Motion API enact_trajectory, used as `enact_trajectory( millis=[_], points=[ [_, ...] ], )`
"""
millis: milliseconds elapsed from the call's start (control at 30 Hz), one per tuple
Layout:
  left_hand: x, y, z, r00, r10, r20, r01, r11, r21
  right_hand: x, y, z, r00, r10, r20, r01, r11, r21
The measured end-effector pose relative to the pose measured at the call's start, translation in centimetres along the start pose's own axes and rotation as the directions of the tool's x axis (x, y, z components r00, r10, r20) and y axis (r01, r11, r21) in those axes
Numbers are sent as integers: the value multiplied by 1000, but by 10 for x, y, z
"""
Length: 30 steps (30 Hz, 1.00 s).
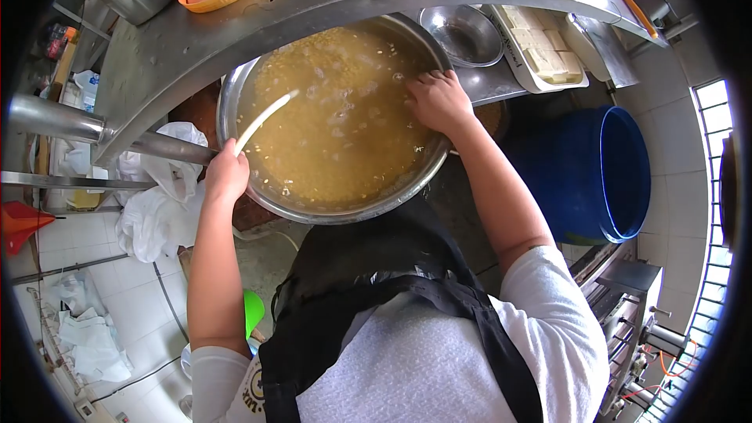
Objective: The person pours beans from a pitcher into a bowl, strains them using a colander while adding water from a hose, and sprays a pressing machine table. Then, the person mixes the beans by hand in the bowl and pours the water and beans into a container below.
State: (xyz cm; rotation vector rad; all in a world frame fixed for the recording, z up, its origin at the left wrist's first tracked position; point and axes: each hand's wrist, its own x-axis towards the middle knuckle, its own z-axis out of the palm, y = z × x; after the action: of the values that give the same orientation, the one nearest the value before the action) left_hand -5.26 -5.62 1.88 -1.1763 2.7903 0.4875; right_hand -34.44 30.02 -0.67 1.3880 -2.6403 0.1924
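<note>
Just before the black apron [364,254] sat a wide metal basin [333,218] of cloudy yellowish water [341,149] and pale grains [337,45]; the left hand [227,175], at its left rim, had its fingers closed round a white hose [265,119]; the right hand [440,100] lay at the opposite rim, though whether its fingers gripped I could not tell; beyond stood a blue barrel [556,176].

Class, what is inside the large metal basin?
Cloudy, yellowish liquid with pale grains. The white hose in the left hand reaches over it. The murk hides the bottom of the basin.
</note>
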Motion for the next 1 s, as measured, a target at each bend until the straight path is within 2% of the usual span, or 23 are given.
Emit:
enact_trajectory(
  millis=[33, 100, 133, 167, 200, 267, 333, 400, 467, 533, 567, 633, 667, 733, 800, 833, 900, 933, 967, 1000],
  points=[
    [-2, 2, 0, 1000, 0, 0, 0, 1000, -1, 0, 1, 1, 1000, -1, 0, 1, 1000, -1],
    [-4, 4, -1, 1000, -7, -15, 7, 1000, 15, 3, 4, 5, 939, 136, -315, -72, 975, 209],
    [-3, 4, 0, 1000, -8, -14, 8, 1000, 15, 5, 9, 8, 939, 136, -315, -71, 975, 209],
    [-2, 3, 2, 1000, -8, -11, 9, 1000, 25, 6, 18, 10, 843, 304, -443, -194, 941, 278],
    [0, 2, 3, 1000, -12, -9, 12, 999, 34, 9, 30, 14, 704, 457, -544, -294, 884, 363],
    [1, 1, 4, 1000, -23, -11, 24, 999, 42, 14, 77, 49, 552, 736, -393, -507, 670, 543],
    [1, 6, 1, 999, -35, -17, 36, 998, 53, 22, 106, 54, 328, 944, 36, -726, 228, 649],
    [-1, 14, -4, 999, -45, 18, 43, 995, 89, 21, 129, 64, 356, 921, 160, -791, 205, 577],
    [3, 12, -2, 999, -52, 11, 50, 994, 102, 24, 170, 113, 532, 843, 86, -793, 460, 400],
    [3, 13, -3, 998, -59, 10, 58, 991, 117, 25, 164, 118, 459, 851, 255, -729, 197, 656],
    [3, 14, -4, 998, -59, 17, 57, 991, 121, 27, 164, 119, 465, 846, 262, -730, 198, 654],
    [5, 11, -2, 998, -64, 30, 59, 990, 127, 24, 173, 126, 555, 793, 250, -756, 355, 551],
    [7, 7, 1, 998, -59, 10, 57, 991, 119, 22, 173, 132, 555, 792, 254, -757, 355, 548],
    [7, 8, 1, 998, -54, -9, 55, 993, 107, 11, 155, 127, 418, 902, 110, -796, 305, 523],
    [4, 15, -5, 997, -74, 25, 71, 992, 108, -4, 127, 118, 265, 957, -116, -709, 275, 649],
    [3, 11, -2, 996, -86, 27, 83, 991, 100, -14, 121, 124, 184, 977, -111, -658, 206, 724],
    [5, 7, 2, 999, -40, -27, 42, 996, 83, -39, 108, 120, 99, 986, 136, -500, -69, 863],
    [2, 14, -5, 999, -45, -28, 47, 996, 78, -41, 88, 88, 129, 925, 358, -403, -281, 871],
    [-2, 21, -12, 998, -56, 23, 54, 995, 79, -64, 120, 125, 410, 743, 529, -212, -487, 848],
    [-5, 28, -18, 995, -65, 73, 60, 995, 80, -75, 150, 162, 464, 555, 691, -131, -728, 673]
  ],
)
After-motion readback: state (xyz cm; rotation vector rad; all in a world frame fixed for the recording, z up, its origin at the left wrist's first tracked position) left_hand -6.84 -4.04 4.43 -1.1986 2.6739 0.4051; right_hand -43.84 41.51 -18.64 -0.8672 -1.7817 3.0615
